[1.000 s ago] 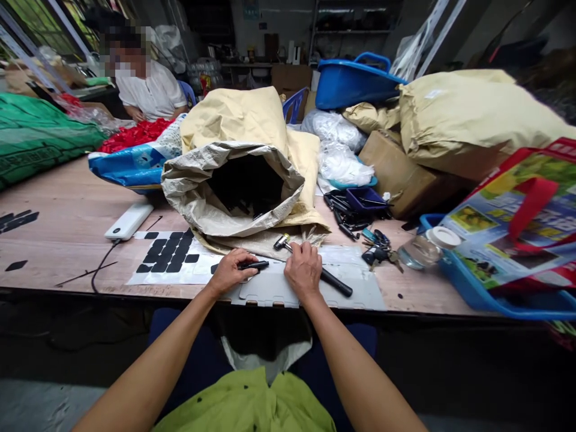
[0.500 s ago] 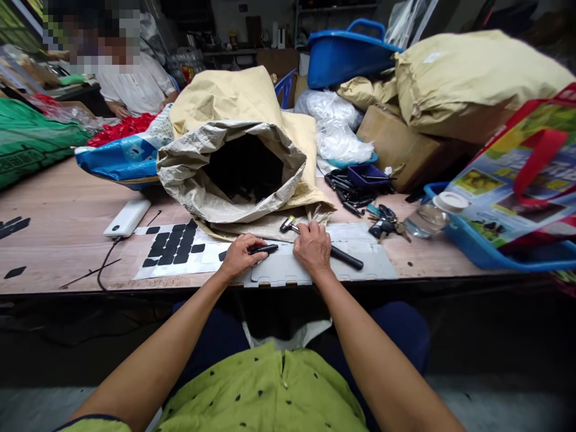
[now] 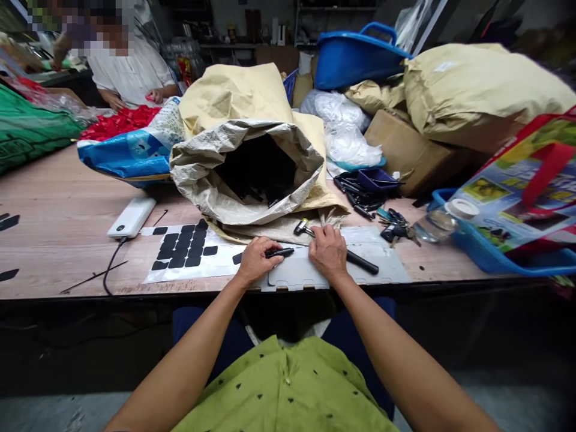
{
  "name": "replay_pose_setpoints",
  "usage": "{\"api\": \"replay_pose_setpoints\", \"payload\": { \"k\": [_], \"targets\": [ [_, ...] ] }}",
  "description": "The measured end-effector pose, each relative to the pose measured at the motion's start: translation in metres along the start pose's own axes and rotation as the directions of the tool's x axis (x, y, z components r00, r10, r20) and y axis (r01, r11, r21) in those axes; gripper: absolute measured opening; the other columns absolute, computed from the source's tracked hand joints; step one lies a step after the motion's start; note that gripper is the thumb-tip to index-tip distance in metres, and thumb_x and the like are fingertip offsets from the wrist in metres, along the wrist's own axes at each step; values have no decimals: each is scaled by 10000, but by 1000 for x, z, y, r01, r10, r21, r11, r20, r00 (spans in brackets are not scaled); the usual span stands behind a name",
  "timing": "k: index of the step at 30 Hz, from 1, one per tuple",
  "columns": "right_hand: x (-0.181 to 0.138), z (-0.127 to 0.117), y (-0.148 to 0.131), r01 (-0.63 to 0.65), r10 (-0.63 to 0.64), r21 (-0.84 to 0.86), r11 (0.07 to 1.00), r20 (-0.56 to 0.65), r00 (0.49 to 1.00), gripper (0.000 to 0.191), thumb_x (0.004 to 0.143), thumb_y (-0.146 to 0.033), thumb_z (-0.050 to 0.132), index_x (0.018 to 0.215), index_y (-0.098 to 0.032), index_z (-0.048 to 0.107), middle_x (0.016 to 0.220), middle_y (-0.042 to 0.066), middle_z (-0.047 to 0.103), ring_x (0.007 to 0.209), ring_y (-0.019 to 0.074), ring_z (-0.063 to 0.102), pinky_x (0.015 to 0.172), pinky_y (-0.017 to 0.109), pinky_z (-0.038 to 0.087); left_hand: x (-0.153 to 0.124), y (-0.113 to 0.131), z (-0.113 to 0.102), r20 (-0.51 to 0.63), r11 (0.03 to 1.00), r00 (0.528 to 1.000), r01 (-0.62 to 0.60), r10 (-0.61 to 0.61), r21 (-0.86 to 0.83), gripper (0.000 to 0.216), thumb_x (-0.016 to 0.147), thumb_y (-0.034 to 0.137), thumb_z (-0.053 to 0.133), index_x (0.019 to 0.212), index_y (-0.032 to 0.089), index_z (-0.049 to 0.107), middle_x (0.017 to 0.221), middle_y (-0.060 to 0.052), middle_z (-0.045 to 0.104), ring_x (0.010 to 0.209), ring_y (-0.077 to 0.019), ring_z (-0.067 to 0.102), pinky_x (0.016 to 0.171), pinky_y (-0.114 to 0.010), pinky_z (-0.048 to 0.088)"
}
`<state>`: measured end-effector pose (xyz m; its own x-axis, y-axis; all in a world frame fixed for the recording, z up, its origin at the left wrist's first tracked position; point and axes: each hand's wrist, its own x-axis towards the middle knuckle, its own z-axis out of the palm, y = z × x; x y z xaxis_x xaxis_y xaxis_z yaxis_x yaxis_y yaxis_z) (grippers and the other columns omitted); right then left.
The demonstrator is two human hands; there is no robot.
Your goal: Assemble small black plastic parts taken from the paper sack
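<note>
My left hand (image 3: 258,260) is closed on a black pen-shaped piece (image 3: 282,252), whose tip sticks out to the right over a grey board (image 3: 297,275) at the table's front edge. In my right hand (image 3: 328,252) is a small hammer (image 3: 362,262), gripped around its shaft. Its metal head (image 3: 300,227) points to the far left, and the black handle comes out to the right of the hand. Just beyond both hands lies the open mouth of a big paper sack (image 3: 198,174), with dark pieces inside. Rows of black stickers (image 3: 182,245) lie on a white sheet to the left.
A white power bank (image 3: 130,217) with a cable lies left. At right are black parts (image 3: 355,195), keys (image 3: 398,228), a clear jar (image 3: 435,223) and a blue basin (image 3: 490,258) holding a printed bag. Across the table sits a co-worker (image 3: 130,66) behind red pieces (image 3: 119,123).
The camera view has shifted slightly, so the table's things appear farther right. Both hands keep their holds, nearly unmoved over the board. The co-worker's hand now shows a red piece.
</note>
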<state>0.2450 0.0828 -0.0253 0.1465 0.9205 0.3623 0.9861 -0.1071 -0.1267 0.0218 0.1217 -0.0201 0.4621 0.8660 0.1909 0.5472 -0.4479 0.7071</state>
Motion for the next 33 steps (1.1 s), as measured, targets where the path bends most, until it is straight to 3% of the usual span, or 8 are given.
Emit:
{"api": "replay_pose_setpoints", "payload": {
  "k": [10, 14, 16, 18, 21, 23, 26, 33],
  "targets": [
    [0, 1, -2, 6, -6, -33, 999, -4, 1000, 336, 884, -221, 513, 1198, -220, 633, 1067, 105, 544, 997, 264, 428, 804, 351, 323, 2, 0, -3, -20, 1000, 999, -25, 25, -13, 170, 818, 282, 740, 971, 214, 767, 902, -35, 705, 922, -230, 591, 829, -354, 449],
    [-1, -1, -2, 2, -2, -24, 1000, 0, 1000, 318, 889, -227, 516, 1184, -217, 636, 1076, 108, 549, 1005, 264, 436, 799, 348, 321, -26, 22, -1, -135, 985, 984, -129, 113, -112, 224, 946, 338, 590, 1077, 214, 723, 1009, -60, 706, 975, -225, 611, 897, -366, 465],
    [-1, -2, -2, -3, 3, -17, 1000, 2, 1000, 310, 892, -229, 515, 1176, -215, 639, 1080, 108, 552, 1007, 264, 441, 799, 347, 322, -56, 36, 10, -76, 969, 980, -195, 185, -155, 268, 985, 356, 532, 1152, 231, 700, 1053, -66, 711, 994, -219, 626, 931, -363, 467],
    [-1, -3, -2, -6, 6, -11, 1000, -1, 1000, 301, 893, -228, 518, 1167, -213, 641, 1080, 107, 554, 1009, 263, 443, 803, 346, 323, -90, 44, 29, 121, 956, 960, -228, 252, -183, 294, 993, 386, 519, 1186, 256, 698, 1040, -59, 727, 962, -213, 648, 933, -356, 473],
    [-1, -2, -1, -3, 3, -1, 1000, -5, 1000, 299, 892, -225, 525, 1167, -211, 642, 1078, 108, 554, 1009, 260, 442, 807, 346, 323, -127, 30, 69, 375, 980, 920, -45, 117, -195, 320, 975, 432, 530, 1179, 273, 718, 1044, -46, 753, 951, -222, 681, 926, -354, 492],
    [-1, -1, -1, -2, 2, 0, 1000, -5, 1000, 308, 892, -222, 525, 1178, -213, 640, 1080, 107, 553, 1009, 259, 441, 807, 344, 322, -137, 5, 98, 422, 958, 893, 241, -156, -156, 336, 944, 421, 558, 1199, 268, 715, 1126, -46, 754, 1032, -245, 688, 956, -362, 500],
    [-1, -1, -1, -6, 6, 1, 1000, -4, 1000, 315, 887, -216, 527, 1181, -213, 641, 1077, 105, 555, 1010, 258, 440, 809, 343, 320, -132, -38, 135, 412, 825, 781, 554, -469, -111, 368, 901, 365, 586, 1238, 261, 694, 1268, -52, 716, 1205, -281, 636, 1063, -401, 465],
    [0, 0, 1, -4, 5, 19, 1000, -34, 999, 322, 872, -197, 533, 1171, -235, 647, 1060, 86, 564, 997, 247, 449, 807, 339, 322, -112, -75, 157, 458, 771, 756, 602, -467, -207, 334, 846, 276, 630, 1157, 199, 723, 1327, -119, 679, 1314, -332, 567, 1167, -481, 392]
  ]
}}
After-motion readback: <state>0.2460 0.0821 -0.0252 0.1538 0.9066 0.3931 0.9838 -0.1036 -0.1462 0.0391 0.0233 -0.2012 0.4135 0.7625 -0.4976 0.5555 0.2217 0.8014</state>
